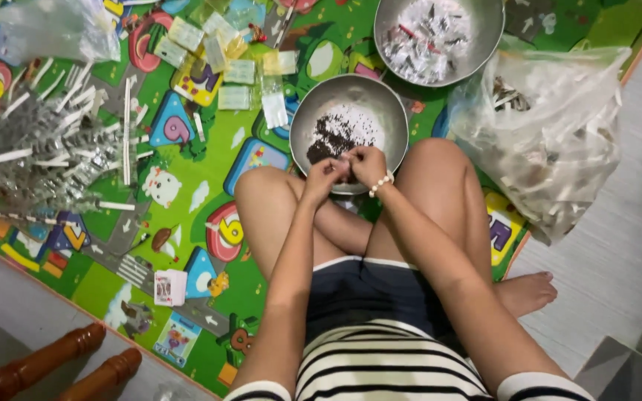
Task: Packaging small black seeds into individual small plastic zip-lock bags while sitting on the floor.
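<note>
A: Where are the hands?

B: Both meet over the near rim of the bowl (348, 130), which sits on the mat (187, 223) between the knees. The left hand (323, 178) and right hand (366, 164) touch at the fingertips, pinched together on something too small to make out.

A: So each grip is closed?

B: Fingers are curled in and together; what they clamp I cannot tell.

A: What's in the bowl?

B: Dark grains on the left, white powdery stuff on the right.

A: Anything around it?

B: A second bowl (438, 37) of torn packets just behind it, a full clear bag (551, 141) to the right, small sachets (239, 70) to the left, and a heap of strips (46, 148) far left.
</note>
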